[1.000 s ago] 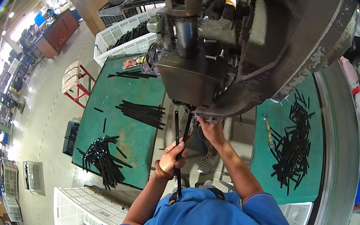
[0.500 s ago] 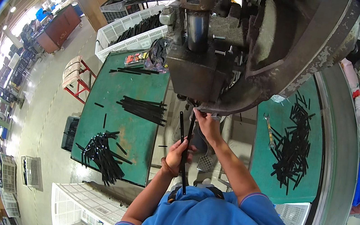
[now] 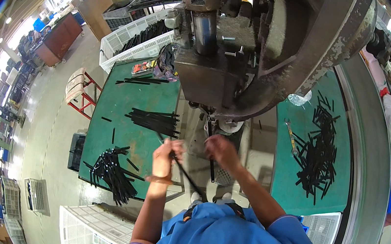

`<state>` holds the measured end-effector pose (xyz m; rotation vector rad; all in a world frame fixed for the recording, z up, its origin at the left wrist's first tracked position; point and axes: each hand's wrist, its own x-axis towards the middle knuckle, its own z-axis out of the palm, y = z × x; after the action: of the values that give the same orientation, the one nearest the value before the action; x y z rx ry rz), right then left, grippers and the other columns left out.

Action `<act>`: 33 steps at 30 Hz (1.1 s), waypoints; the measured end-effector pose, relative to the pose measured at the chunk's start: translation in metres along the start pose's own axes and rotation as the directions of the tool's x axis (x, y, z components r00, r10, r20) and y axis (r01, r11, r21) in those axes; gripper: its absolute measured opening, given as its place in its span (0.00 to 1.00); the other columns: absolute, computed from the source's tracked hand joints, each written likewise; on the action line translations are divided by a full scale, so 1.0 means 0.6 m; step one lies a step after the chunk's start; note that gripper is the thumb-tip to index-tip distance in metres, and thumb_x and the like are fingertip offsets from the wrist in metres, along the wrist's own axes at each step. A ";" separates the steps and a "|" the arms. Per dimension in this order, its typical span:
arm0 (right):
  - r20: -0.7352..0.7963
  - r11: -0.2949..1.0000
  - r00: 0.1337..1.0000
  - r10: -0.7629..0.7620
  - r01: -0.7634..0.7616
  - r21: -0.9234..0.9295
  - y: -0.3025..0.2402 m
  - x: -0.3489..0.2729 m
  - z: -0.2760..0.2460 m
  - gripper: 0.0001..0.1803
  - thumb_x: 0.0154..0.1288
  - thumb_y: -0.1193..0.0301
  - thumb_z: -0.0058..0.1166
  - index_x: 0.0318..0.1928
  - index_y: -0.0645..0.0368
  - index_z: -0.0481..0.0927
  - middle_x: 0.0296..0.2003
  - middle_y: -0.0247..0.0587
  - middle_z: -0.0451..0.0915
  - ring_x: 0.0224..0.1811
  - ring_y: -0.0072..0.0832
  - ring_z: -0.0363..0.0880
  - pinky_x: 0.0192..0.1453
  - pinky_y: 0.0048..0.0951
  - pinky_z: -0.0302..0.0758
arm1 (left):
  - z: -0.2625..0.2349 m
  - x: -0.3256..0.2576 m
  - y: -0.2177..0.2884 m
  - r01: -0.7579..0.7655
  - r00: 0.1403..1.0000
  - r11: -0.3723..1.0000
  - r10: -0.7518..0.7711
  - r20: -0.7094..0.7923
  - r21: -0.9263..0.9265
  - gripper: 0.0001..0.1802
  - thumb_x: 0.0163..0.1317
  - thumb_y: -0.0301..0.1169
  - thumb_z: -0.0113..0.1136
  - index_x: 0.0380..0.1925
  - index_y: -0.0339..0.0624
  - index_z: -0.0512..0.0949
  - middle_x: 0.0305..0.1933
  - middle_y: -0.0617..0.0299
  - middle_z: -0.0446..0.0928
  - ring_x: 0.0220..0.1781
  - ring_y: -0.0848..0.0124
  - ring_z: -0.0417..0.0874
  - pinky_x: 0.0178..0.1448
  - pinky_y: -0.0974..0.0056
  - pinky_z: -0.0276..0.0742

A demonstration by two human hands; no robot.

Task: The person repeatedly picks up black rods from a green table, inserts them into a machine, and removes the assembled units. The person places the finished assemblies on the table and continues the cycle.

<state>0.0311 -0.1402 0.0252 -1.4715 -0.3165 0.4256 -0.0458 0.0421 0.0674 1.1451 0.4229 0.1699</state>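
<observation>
My left hand (image 3: 164,160) is closed around a long black strip (image 3: 189,180), which slants from near the left table towards my waist. A second black strip (image 3: 211,166) reaches from under the head of a heavy metal press (image 3: 208,81) towards me. Beside that strip is my right hand (image 3: 225,153), its fingers smeared by motion, so whether it touches the strip cannot be told. On the left green table (image 3: 135,94), a row of black strips (image 3: 153,121) lies just beyond my left hand. Nearer me on that table is a fanned heap of black strips (image 3: 114,173).
The right green table (image 3: 281,182) carries a tangled pile of short black pieces (image 3: 319,158) and a wrench (image 3: 291,136). White crates stand behind the left table, one (image 3: 109,44) holding black strips, and near my sides. A red-legged stool (image 3: 83,92) stands at left.
My left hand has moved left and away from the press with one strip, now tilted. My right hand has drawn back from the press towards me. The other strip stays at the press.
</observation>
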 end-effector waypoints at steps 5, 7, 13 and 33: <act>0.050 0.986 0.993 0.110 -0.103 -0.128 -0.014 -0.072 0.024 0.14 0.69 0.63 0.45 0.34 0.62 0.76 0.18 0.36 0.74 0.18 0.21 0.71 0.23 0.26 0.68 | 0.100 0.066 -0.075 -0.031 0.981 0.994 0.010 0.194 0.105 0.24 0.68 0.47 0.43 0.45 0.37 0.76 0.34 0.62 0.80 0.27 0.77 0.73 0.31 0.73 0.67; -0.055 0.974 0.998 -0.025 0.012 -0.225 -0.003 -0.072 -0.003 0.15 0.70 0.63 0.43 0.32 0.62 0.75 0.16 0.35 0.73 0.16 0.21 0.70 0.22 0.26 0.67 | 0.117 0.083 -0.088 0.011 0.977 0.989 -0.041 0.208 0.144 0.21 0.68 0.44 0.45 0.44 0.36 0.75 0.34 0.61 0.80 0.27 0.76 0.75 0.32 0.72 0.71; 0.001 0.958 0.995 0.101 -0.097 -0.269 -0.012 -0.037 -0.072 0.18 0.70 0.63 0.41 0.28 0.63 0.72 0.14 0.35 0.71 0.15 0.22 0.69 0.21 0.28 0.65 | 0.129 0.118 -0.090 0.101 0.944 0.981 -0.147 0.297 0.164 0.15 0.68 0.38 0.47 0.40 0.36 0.73 0.35 0.56 0.81 0.31 0.71 0.81 0.35 0.66 0.81; -0.029 0.973 0.998 0.058 -0.063 -0.221 -0.010 -0.038 -0.061 0.25 0.67 0.75 0.43 0.65 0.52 0.60 0.22 0.31 0.72 0.17 0.18 0.70 0.22 0.22 0.69 | 0.054 0.052 -0.133 0.337 0.860 0.941 -0.317 0.400 0.023 0.18 0.65 0.39 0.53 0.49 0.40 0.69 0.31 0.60 0.77 0.27 0.72 0.78 0.33 0.66 0.76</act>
<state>0.0279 -0.1833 0.0297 -1.7063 -0.3094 0.4329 -0.0108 -0.0072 -0.0015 1.0109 0.2406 -0.3497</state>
